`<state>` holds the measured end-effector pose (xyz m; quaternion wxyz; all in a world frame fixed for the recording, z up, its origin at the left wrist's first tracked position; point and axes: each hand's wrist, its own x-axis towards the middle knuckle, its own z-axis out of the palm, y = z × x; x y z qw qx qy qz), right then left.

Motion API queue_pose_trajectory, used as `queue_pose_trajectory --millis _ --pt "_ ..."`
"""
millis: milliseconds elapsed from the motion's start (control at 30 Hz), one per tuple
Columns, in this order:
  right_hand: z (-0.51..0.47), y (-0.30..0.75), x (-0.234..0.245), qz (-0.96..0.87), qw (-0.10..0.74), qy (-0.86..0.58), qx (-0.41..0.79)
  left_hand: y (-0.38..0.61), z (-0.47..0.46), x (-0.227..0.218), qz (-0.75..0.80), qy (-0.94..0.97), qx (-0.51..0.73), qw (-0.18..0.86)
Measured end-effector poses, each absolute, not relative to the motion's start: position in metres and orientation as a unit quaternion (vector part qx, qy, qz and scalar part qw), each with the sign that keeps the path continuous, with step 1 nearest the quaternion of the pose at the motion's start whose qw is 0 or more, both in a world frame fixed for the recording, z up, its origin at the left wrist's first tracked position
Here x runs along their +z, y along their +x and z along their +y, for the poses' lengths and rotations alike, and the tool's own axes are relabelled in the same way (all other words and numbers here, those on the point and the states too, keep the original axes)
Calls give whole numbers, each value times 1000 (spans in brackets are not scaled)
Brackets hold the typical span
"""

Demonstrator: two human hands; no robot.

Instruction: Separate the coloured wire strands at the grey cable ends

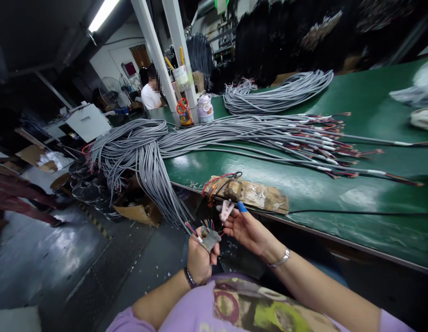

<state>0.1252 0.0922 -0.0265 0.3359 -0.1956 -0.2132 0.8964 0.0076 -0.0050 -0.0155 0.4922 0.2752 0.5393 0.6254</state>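
Note:
My left hand (199, 259) is closed around the end of a grey multi-core cable, below the table's edge. Thin coloured wires (207, 225) fan out above its fingers, and a dull grey patch (211, 240) covers part of the grip. To the right, my right hand (249, 233) has its fingertips pinched close to the left hand, where a thin reddish wire reaches them. A blue cover (241, 207) sits on one of its digits. A pale pink piece (227, 210) shows at these fingers; whether it is worn or held is unclear.
A worn wooden block (257, 193) with a device and leads sits at the front edge of the green table (373, 198). Long grey cables (207, 131) lie across it and hang over the edge. Behind are a coiled bundle (279, 94), posts, orange scissors (182, 107) and a seated person (151, 94).

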Motion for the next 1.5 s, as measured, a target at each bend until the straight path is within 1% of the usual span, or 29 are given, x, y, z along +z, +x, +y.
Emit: queue_pose_trajectory --millis 200,533,700,900,1200,1333,1500 --pt "90 124 -20 -291 370 -229 852 10 -2 -10 534 263 627 503" --pt "93 118 -20 -248 368 -228 867 13 10 -10 510 244 644 516" --pt "92 121 -20 -262 359 -232 866 13 11 -10 514 230 643 519" --pt "90 123 -17 -245 378 -266 852 16 13 -8 520 228 637 521" --pt "91 119 -21 -231 399 -265 847 19 12 -6 543 237 612 523" --pt "89 122 -24 -225 382 -260 858 18 11 -8 534 243 615 526" --pt "88 133 -31 -220 326 -263 881 15 6 -9 531 251 614 527"
